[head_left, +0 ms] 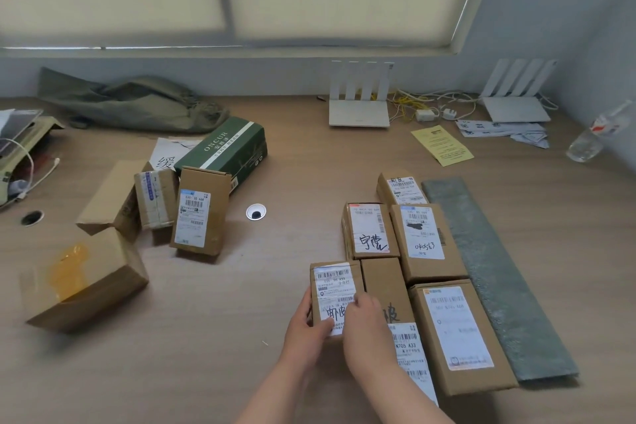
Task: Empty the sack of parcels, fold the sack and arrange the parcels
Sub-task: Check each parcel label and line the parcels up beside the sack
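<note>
A small labelled cardboard parcel (333,286) lies at the left end of a tidy group of several parcels (426,244) on the right of the desk. My left hand (306,330) grips its left side and my right hand (364,323) rests on its label. A folded grey-green sack (495,275) lies flat along the right of the group. On the left, loose parcels sit unsorted: one standing labelled box (199,213), a taped box (155,198), a tilted plain box (110,200), a large box (86,280) with yellow tape, and a green carton (227,148).
A crumpled olive bag (127,103) lies at the back left. Two white routers (359,103) (516,100) with cables stand by the wall. A yellow leaflet (442,144), papers and a plastic bottle (599,134) lie at the back right. Cable holes (255,212) (32,217) pierce the desk.
</note>
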The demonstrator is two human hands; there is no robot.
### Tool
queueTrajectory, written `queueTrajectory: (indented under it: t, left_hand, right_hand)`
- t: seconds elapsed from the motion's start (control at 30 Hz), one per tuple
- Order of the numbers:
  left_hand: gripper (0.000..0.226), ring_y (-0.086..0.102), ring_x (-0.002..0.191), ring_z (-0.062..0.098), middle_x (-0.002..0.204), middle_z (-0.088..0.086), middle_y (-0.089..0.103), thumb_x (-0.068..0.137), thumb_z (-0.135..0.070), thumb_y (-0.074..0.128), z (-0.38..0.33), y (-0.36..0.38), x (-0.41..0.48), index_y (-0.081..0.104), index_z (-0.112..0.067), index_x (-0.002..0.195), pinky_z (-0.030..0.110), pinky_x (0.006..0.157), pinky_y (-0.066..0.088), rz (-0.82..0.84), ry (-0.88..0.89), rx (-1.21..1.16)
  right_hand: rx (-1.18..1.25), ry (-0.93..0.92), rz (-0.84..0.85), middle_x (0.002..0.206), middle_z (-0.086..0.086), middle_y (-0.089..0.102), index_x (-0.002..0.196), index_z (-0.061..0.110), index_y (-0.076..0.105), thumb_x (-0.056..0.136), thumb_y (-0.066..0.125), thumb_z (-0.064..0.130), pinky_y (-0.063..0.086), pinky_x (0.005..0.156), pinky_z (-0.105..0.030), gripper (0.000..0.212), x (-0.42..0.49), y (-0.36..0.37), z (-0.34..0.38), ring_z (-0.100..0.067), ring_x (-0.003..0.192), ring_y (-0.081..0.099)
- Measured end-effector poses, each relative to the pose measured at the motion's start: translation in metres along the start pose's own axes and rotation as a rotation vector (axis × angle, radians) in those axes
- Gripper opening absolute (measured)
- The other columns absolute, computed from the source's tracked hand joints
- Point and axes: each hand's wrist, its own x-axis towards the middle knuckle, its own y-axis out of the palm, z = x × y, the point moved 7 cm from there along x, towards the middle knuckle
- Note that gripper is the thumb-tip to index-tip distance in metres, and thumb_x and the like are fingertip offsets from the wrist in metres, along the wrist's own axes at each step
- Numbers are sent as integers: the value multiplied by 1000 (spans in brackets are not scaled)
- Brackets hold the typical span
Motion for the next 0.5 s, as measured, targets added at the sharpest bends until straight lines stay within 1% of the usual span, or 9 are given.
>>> queueTrajectory:
  t: [0.07, 0.13, 0.17, 0.2, 0.27, 0.3, 0.37, 0.4, 0.5]
  left_hand:
    - [73, 67, 97, -10, 111, -22, 74, 85, 15, 51, 0, 2, 1, 50, -34, 140, 11, 78, 51, 12, -6, 17]
    - [69, 66, 95, -12, 117, -16, 72, 87, 14, 52, 0, 1, 0, 49, -35, 137, 8, 75, 49, 21, -28, 19]
    - [66, 64, 100, -11, 121, -14, 68, 90, 11, 54, 0, -2, -2, 46, -33, 139, 7, 76, 47, 18, -56, 13]
    - [65, 61, 112, -5, 130, -9, 62, 91, 5, 57, 0, -7, -7, 42, -31, 143, 7, 81, 45, 15, -83, -5]
    - [74, 45, 138, 12, 152, 5, 45, 92, -8, 63, 6, -20, -11, 31, -27, 155, 20, 98, 38, 0, -146, -19]
    - [75, 40, 143, 16, 156, 10, 40, 92, -10, 62, 10, -29, -13, 28, -26, 157, 24, 101, 36, -6, -162, -23]
    - [71, 40, 144, 18, 157, 14, 39, 94, -9, 59, 13, -49, -13, 29, -25, 156, 26, 103, 35, -21, -163, -16]
    - [69, 41, 143, 19, 156, 15, 39, 95, -8, 58, 11, -60, -14, 30, -24, 156, 28, 105, 37, -26, -158, -23]
    - [66, 45, 139, 21, 154, 14, 42, 97, -9, 57, 10, -98, -14, 30, -26, 155, 38, 113, 38, -26, -152, -45]
  right_hand:
    - [9, 3, -18, 126, -5, 51, 112, 10, 62, 91, 57, 5, 38, 73, -24, 22, 1, -1, 0, -21, 118, 46]
    - [15, 2, -20, 127, -5, 51, 112, 9, 62, 91, 54, 4, 38, 74, -25, 23, 3, 0, -1, -22, 120, 46]
    - [25, 5, -20, 129, -5, 50, 114, 9, 62, 92, 52, 5, 41, 77, -26, 24, 3, 0, -1, -22, 122, 45]
    - [40, 5, -30, 132, -4, 50, 116, 9, 62, 93, 51, 8, 45, 82, -28, 26, 4, 1, 0, -22, 124, 44]
    - [99, 1, -74, 137, -4, 51, 122, 9, 63, 93, 51, 14, 47, 94, -32, 32, 4, 1, 7, -23, 128, 45]
    - [144, -9, -95, 138, -5, 53, 126, 9, 64, 93, 52, 16, 45, 100, -33, 36, 3, 2, 13, -23, 129, 46]
    - [254, -27, -105, 140, -3, 54, 132, 11, 62, 93, 54, 17, 37, 109, -29, 41, 1, 4, 31, -21, 132, 47]
    - [312, -30, -95, 140, 0, 54, 134, 14, 60, 93, 55, 17, 34, 111, -27, 41, -1, 5, 42, -17, 133, 46]
    - [479, -31, -75, 134, 8, 57, 132, 21, 60, 93, 57, 16, 35, 107, -19, 39, -2, 10, 74, -7, 125, 48]
